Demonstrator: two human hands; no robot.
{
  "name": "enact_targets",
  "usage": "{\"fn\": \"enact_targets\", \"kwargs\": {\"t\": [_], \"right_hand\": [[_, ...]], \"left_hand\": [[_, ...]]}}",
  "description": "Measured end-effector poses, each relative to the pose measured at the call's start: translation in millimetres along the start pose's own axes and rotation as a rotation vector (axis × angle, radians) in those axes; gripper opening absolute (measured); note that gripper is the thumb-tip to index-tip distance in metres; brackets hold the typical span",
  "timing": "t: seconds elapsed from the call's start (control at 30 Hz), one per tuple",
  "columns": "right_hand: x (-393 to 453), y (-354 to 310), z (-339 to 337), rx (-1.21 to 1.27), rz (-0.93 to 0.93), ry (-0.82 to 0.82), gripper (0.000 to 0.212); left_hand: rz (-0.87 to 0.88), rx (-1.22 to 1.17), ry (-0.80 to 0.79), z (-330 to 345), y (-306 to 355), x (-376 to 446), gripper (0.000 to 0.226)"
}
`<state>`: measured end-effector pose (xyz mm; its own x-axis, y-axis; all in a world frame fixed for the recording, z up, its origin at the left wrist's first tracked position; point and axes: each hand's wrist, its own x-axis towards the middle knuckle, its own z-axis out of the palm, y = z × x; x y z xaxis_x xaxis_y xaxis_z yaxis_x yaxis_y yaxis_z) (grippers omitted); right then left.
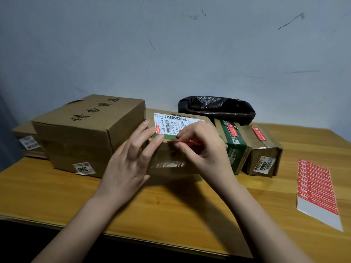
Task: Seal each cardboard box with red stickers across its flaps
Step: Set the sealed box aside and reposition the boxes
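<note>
Against the box (pixel 171 158) edge, right fingers (pixel 180 144) pinch a red sticker (pixel 191 142); left fingers (pixel 152 133) lie flat.

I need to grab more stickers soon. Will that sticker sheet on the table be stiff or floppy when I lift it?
Probably floppy: the sticker sheet looks like thin paper lying flat on the table. Likely very light, so a push may slide it. Its bare white end looks peeled, so it might bend there.

Matt brown cardboard box (pixel 171 158) under the fingers (pixel 152 133), a glossy strip of clear tape (pixel 167 164) below them. Wooden table (pixel 171 205), smooth and slightly shiny. Beyond the fingertips, a crinkled, glossy black plastic bag (pixel 216 108).
</note>
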<state>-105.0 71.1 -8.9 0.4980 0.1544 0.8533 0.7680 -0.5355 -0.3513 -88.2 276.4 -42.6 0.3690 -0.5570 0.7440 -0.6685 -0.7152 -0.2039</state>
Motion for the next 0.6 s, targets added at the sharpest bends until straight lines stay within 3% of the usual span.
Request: {"fn": "enact_targets", "kwargs": {"t": [0.13,0.23,0.47,0.6], "right_hand": [[-1,0,0,0.028,0.024,0.015,0.013],[-1,-2,-4,0.164,0.144,0.094,0.010],[6,-5,-8,0.213,0.221,0.094,0.011],[7,-4,-12,0.319,0.324,0.158,0.012]], "left_hand": [[0.002,-0.001,-0.010,0,1,0,0.120],[-0.021,-0.013,-0.019,1,-1,-2,0.122],[-0.042,-0.018,0.008,1,-1,-3,0.109],[-0.061,-0.011,-0.022,1,-1,-3,0.117]]}}
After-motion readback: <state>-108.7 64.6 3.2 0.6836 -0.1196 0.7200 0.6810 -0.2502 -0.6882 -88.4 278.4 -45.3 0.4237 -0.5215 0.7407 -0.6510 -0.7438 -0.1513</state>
